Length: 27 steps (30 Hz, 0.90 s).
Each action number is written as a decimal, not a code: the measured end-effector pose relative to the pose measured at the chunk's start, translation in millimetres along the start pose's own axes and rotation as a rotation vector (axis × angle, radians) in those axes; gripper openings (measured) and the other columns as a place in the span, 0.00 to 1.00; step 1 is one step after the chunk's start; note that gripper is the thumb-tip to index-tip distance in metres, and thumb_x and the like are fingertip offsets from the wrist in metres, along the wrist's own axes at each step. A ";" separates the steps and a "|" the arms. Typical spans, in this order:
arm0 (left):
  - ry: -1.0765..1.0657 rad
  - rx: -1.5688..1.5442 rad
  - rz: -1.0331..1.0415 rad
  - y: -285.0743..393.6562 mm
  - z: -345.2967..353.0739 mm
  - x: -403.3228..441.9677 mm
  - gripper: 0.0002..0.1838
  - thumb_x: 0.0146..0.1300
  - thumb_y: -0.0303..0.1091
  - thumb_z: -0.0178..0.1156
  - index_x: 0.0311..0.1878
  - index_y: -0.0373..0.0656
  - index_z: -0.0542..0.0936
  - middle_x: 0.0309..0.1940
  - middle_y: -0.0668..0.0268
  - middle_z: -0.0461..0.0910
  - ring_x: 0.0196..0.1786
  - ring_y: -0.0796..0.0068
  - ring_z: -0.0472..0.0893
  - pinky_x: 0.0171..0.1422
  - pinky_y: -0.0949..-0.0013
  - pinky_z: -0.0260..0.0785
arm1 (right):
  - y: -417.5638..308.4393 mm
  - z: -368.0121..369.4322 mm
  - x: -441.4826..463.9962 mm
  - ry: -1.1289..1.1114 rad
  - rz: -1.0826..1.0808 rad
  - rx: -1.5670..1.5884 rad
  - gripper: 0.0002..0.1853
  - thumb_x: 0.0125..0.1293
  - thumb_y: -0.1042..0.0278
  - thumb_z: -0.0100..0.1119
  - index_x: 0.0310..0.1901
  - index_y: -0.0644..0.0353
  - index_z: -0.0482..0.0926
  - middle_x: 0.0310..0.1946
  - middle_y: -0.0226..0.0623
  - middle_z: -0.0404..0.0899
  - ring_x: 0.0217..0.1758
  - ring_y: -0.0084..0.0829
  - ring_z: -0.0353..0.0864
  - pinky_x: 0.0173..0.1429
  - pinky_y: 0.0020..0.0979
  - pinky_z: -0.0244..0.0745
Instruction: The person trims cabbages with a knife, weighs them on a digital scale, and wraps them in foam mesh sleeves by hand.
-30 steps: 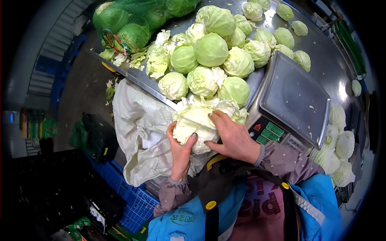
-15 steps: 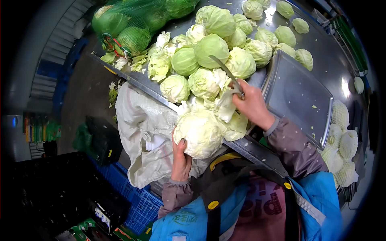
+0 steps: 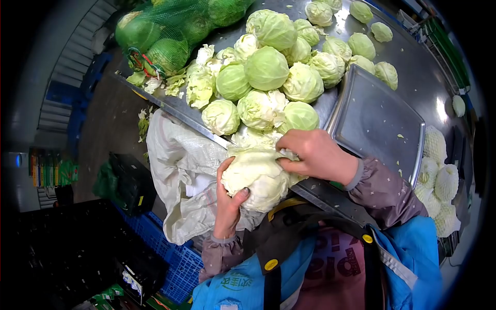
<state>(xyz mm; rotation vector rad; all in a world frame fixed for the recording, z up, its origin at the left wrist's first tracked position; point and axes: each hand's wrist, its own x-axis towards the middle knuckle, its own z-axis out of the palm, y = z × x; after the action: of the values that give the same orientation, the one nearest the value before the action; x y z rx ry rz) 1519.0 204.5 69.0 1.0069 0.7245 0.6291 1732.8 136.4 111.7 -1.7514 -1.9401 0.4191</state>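
Note:
A pale cabbage (image 3: 253, 178) is held at the front edge of the metal table, close to my body. My left hand (image 3: 227, 204) cups it from the left and below, thumb on the near side. On its upper right side, the bent fingers of my right hand (image 3: 320, 155) pinch a cabbage leaf, mostly covered by the fingers. No knife shows now; the inside of my right hand is hidden. Just beyond lie several more cabbages, among them a smooth green cabbage (image 3: 266, 68) on top of the pile and another cabbage (image 3: 300, 118) near my right knuckles.
Green netting (image 3: 194, 33) holds cabbages at the back left, with loose leaves (image 3: 175, 83) beside it. A white woven sack (image 3: 173, 168) hangs at the table's front. To the right are a raised metal platform (image 3: 380, 121) and produce in white foam nets (image 3: 445, 183). A blue crate (image 3: 181, 274) stands below.
My right hand has moved down to the held cabbage; the curved knife and loose leaf seen in it are out of sight. My left hand still holds the cabbage, which has tilted slightly.

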 end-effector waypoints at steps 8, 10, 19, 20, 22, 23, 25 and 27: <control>0.073 -0.288 -0.141 -32.3 -23.2 -5.1 0.45 0.47 0.47 0.63 0.64 0.39 0.52 0.59 0.55 0.61 0.61 0.61 0.64 0.64 0.61 0.60 | -4.5 2.7 -10.2 0.057 0.182 0.419 0.17 0.44 0.68 0.59 0.37 0.68 0.73 0.27 0.47 0.75 0.26 0.36 0.76 0.33 0.29 0.72; 0.062 -0.326 -0.138 -35.1 -26.0 -4.4 0.44 0.48 0.47 0.63 0.65 0.40 0.52 0.59 0.55 0.62 0.62 0.61 0.64 0.64 0.61 0.60 | -6.5 0.7 -9.1 0.023 0.250 0.495 0.15 0.44 0.70 0.57 0.36 0.68 0.73 0.25 0.45 0.75 0.25 0.34 0.75 0.32 0.28 0.71; 0.141 -0.629 -0.096 -20.3 -1.6 0.9 0.33 0.60 0.48 0.52 0.64 0.41 0.57 0.60 0.57 0.63 0.61 0.59 0.66 0.65 0.57 0.59 | 26.9 -4.5 -12.5 0.287 0.417 0.026 0.16 0.45 0.73 0.56 0.39 0.64 0.72 0.35 0.46 0.73 0.36 0.39 0.75 0.37 0.32 0.71; 0.184 -0.613 -0.088 -19.6 0.0 3.1 0.31 0.61 0.47 0.51 0.63 0.41 0.58 0.60 0.57 0.63 0.61 0.59 0.66 0.65 0.56 0.59 | 11.5 -7.1 -11.4 0.289 0.281 0.102 0.19 0.44 0.71 0.59 0.42 0.63 0.72 0.38 0.45 0.72 0.38 0.39 0.75 0.39 0.32 0.71; 0.186 -0.595 -0.041 -21.3 3.7 7.0 0.30 0.62 0.47 0.50 0.62 0.40 0.59 0.60 0.58 0.64 0.60 0.61 0.67 0.64 0.58 0.61 | -16.4 1.3 -10.2 0.273 0.062 0.296 0.25 0.41 0.67 0.66 0.46 0.59 0.72 0.42 0.42 0.70 0.39 0.40 0.75 0.39 0.32 0.72; 0.195 -0.559 -0.038 -20.9 5.3 7.2 0.29 0.62 0.46 0.50 0.62 0.39 0.59 0.58 0.57 0.65 0.59 0.62 0.68 0.63 0.60 0.62 | -27.8 3.8 -9.6 0.171 -0.031 0.268 0.25 0.42 0.66 0.67 0.46 0.56 0.73 0.43 0.41 0.70 0.39 0.37 0.76 0.37 0.31 0.72; 0.171 -0.486 -0.007 -18.0 11.1 6.1 0.28 0.63 0.44 0.48 0.60 0.35 0.60 0.54 0.57 0.68 0.56 0.66 0.71 0.61 0.64 0.64 | -38.0 4.9 -1.7 0.101 -0.213 0.156 0.22 0.42 0.68 0.65 0.43 0.54 0.72 0.43 0.35 0.70 0.37 0.32 0.77 0.33 0.30 0.74; 0.171 -0.445 -0.014 -14.4 14.7 3.6 0.27 0.63 0.44 0.47 0.60 0.35 0.60 0.54 0.57 0.69 0.56 0.66 0.71 0.60 0.64 0.64 | -37.5 6.1 2.1 0.096 -0.300 0.099 0.20 0.43 0.69 0.64 0.42 0.54 0.72 0.42 0.33 0.70 0.35 0.31 0.77 0.31 0.29 0.74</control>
<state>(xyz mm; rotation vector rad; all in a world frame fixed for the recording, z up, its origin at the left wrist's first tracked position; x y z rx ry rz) 1534.6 193.8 60.2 0.5416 0.6988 0.8281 1698.0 134.2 126.9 -1.3648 -2.0335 0.3116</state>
